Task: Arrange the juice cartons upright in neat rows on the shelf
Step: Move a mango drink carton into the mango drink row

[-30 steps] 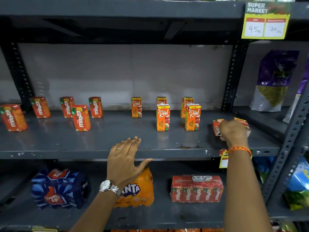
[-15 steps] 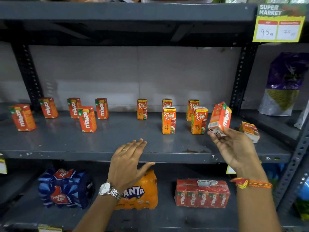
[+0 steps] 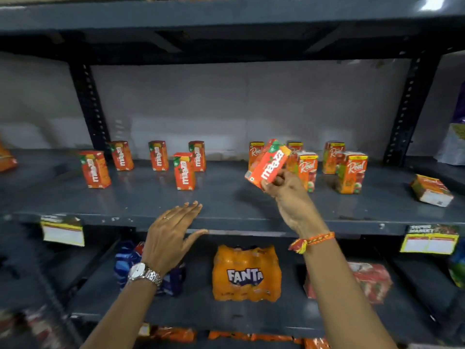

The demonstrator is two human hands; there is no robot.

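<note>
Grey shop shelf, cartons in loose rows. Right hand pinching tilted Maaza carton, likely bound for Maaza row; left hand flat, fingers together, empty.

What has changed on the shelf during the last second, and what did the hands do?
The right hand took one lying Maaza carton from the right end of the shelf, lifted it and carried it leftward; it now holds it tilted in front of the Real cartons. The other lying carton stayed. The left hand still hovers open at the shelf edge; the standing Maaza cartons are unmoved.
</note>
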